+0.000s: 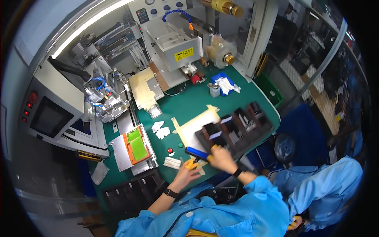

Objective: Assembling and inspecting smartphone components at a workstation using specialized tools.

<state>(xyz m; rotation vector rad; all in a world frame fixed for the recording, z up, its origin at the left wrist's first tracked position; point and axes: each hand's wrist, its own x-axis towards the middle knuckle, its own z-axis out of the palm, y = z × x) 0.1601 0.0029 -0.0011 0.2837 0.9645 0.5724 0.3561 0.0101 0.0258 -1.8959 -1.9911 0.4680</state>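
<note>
Clock directions are taken from the blue-faced slab [196, 152], which lies tilted over the near edge of the taped white sheet on the green desk [248, 89]. Just past three o'clock, the right hand [223, 159] holds the slab's right end, its fingers closed round it. At seven o'clock, the left hand [186, 174] reaches up from below with yellow covers on its fingertips; they come close under the slab, but I cannot tell whether they touch it or how tightly they are drawn together. Dark bands circle both wrists.

The white sheet [193, 132], bordered with pale tape, spreads toward twelve o'clock. At two o'clock, a dark compartment tray [241, 140] overlaps the sheet's right side and carries dark, partly glossy pieces. A green button [180, 145] sits near ten o'clock, a red button [170, 150] at nine, and a bundle of white rolls [172, 162] at eight. Farther out at nine o'clock stands an orange fixture [129, 149] with a bright green insert [138, 147]. Crumpled white cloths [161, 131] lie at ten o'clock. Toward one o'clock, a small bottle [214, 91] stands beside white wipes [226, 85] on a blue wrapper. Between three and four o'clock is a co-worker's blue sleeve [327, 185].
</note>
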